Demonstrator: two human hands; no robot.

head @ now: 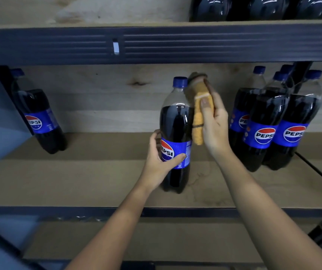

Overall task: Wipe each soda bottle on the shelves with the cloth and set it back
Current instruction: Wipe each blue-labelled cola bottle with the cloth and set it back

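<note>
Left fingers (176,157) wrap the bottle (176,121); right fingers (204,103) pinch the cloth (200,121) against it. Hard rubbing could tip it off the shelf (78,172).

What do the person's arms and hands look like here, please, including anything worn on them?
Both forearms are bare, with no sleeve in view. The left hand and right hand wear no gloves, and no rings, watch or bracelet are visible. The nails look short and unpainted.
</note>
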